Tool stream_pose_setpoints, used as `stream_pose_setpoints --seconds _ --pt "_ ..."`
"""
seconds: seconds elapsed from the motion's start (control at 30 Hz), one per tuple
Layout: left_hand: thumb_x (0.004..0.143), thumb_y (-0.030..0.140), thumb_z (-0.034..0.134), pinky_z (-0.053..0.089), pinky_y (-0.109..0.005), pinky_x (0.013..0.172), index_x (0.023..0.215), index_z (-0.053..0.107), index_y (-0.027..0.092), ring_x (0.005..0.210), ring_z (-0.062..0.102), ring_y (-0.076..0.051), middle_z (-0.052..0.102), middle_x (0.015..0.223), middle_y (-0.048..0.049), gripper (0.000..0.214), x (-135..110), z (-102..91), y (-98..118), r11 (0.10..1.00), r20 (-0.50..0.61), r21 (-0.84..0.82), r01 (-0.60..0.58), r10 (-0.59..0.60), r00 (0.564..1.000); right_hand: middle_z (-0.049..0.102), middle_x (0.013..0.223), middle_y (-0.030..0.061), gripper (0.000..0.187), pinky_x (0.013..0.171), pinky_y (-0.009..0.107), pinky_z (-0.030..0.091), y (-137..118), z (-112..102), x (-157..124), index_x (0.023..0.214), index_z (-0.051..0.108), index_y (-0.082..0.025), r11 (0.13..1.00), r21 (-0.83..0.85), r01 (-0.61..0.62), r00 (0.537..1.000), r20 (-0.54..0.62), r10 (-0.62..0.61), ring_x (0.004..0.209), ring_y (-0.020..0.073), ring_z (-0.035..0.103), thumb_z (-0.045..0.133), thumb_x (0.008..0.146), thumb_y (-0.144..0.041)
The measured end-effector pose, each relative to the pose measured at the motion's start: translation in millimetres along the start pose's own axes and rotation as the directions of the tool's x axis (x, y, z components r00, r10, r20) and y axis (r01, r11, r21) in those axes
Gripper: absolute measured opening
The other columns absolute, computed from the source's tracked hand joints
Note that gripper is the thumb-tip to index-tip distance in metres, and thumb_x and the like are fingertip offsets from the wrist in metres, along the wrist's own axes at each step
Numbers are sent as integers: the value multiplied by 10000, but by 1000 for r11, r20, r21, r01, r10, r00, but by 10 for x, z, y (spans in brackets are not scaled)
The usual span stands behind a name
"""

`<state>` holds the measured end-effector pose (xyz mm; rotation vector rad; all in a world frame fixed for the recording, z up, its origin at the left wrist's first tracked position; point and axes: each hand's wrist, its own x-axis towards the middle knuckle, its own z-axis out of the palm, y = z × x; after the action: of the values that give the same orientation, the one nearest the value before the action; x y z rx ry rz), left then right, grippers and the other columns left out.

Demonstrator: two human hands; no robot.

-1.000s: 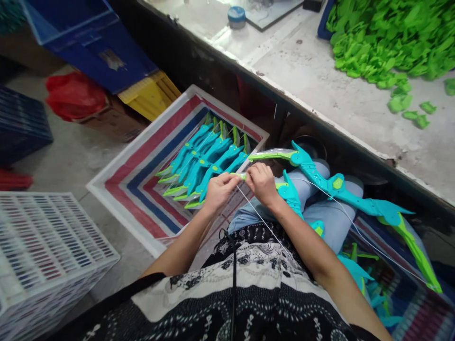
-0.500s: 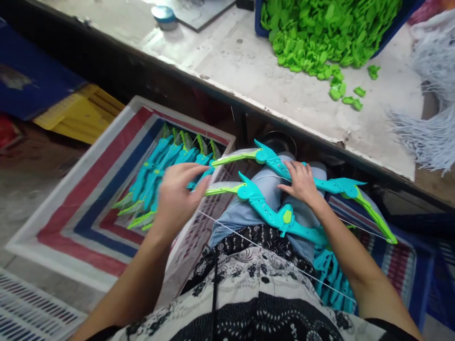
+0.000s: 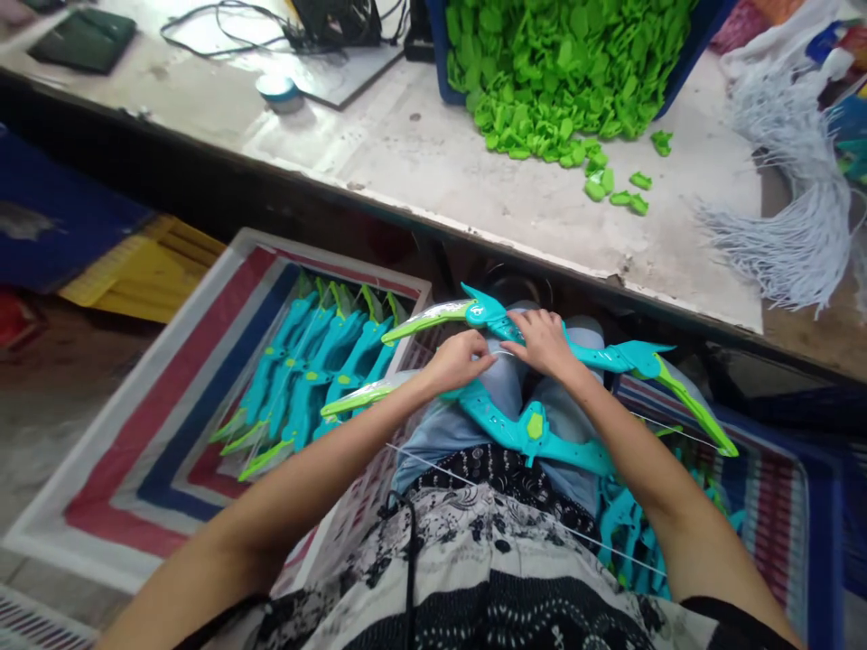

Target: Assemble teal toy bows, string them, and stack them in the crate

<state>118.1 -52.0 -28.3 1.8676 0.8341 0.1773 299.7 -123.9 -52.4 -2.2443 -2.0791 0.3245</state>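
Two turquoise toy bows with lime-green tips lie across my lap. My right hand [image 3: 542, 341] is closed over the middle of the far toy bow [image 3: 602, 357]. Just left of it, my left hand [image 3: 461, 363] has its fingers pinched together at the white bowstring [image 3: 502, 353] of that bow; the exact grip is partly hidden. Nearer my body rests the second toy bow [image 3: 501, 422], with a green hexagon piece at its centre and its string slack over my clothes. My left forearm passes over its left limb.
A striped lined crate [image 3: 101, 492] at the left holds several bows [image 3: 315, 370]. More turquoise bows [image 3: 629, 528] lie in a blue crate [image 3: 823, 533] at the right. On the worktable [image 3: 406, 167] are a bin of green parts [image 3: 575, 72], white strings [image 3: 799, 235] and a round tin [image 3: 277, 90].
My left hand has moved right, from the bows' left tips to beside my right hand at the far bow's string. My right hand stays on the far bow. The view has shifted.
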Motion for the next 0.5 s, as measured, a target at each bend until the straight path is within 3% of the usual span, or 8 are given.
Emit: stream_pose_setpoints --seconds 0.03,0.07,0.13,0.2,0.23,0.3,0.43,0.5 --pt "733 337 647 469 -335 816 543 597 188 921 625 -233 707 926 -97 247 -55 -14 71 971 -12 -238 2 -5 1000 610 1232 166 581 964 473 377 -21 -29 29 1405 485 -193 1000 -9 1 999 33 -1 1133 325 515 592 901 -462" --pt "723 361 657 477 -322 799 524 573 187 926 625 -223 711 954 -91 277 -104 -12 150 886 -17 -464 12 -23 1000 604 1234 171 598 938 465 386 -42 -57 60 1419 468 -194 1000 -19 6 998 63 -5 1129 330 520 597 898 -458" --pt "695 399 693 486 -299 735 497 513 185 900 633 -215 712 911 -86 343 -171 33 308 613 -13 -790 36 -75 997 596 1223 187 621 906 455 402 -82 -106 114 1441 438 -176 999 -43 19 994 109 -14 1107 338 539 604 895 -419" --pt "677 463 725 466 -271 630 501 483 188 815 644 -206 675 747 -67 406 -195 108 438 373 20 -926 66 -125 992 596 1201 202 628 875 434 424 -111 -146 147 1455 419 -148 998 -63 23 990 144 -14 1079 341 563 603 888 -344" --pt "675 504 733 447 -259 584 525 503 187 780 649 -203 648 689 -56 419 -193 145 484 300 42 -950 84 -144 989 599 1193 208 627 859 420 436 -118 -163 155 1461 412 -137 997 -71 25 987 160 -13 1068 340 575 592 886 -308" --pt "650 532 773 424 -237 541 619 587 173 746 660 -191 635 666 -41 406 -177 204 540 246 65 -963 107 -175 983 607 1191 210 624 838 394 458 -114 -191 154 1479 393 -129 996 -78 39 981 191 -24 1060 332 596 558 891 -263" --pt "521 362 906 458 -216 565 844 678 154 663 668 -148 679 681 -20 447 -201 238 556 282 139 -940 191 -194 971 630 1211 178 561 834 365 491 -31 -220 113 1490 399 -187 998 -55 41 977 209 -28 1082 305 624 473 951 -320" --pt "524 356 910 485 -235 585 922 677 164 641 674 -157 687 661 -15 500 -263 218 545 299 194 -923 243 -185 964 656 1186 151 535 823 363 507 37 -227 74 1478 426 -227 1000 -24 11 978 210 -6 1049 291 651 458 968 -384"
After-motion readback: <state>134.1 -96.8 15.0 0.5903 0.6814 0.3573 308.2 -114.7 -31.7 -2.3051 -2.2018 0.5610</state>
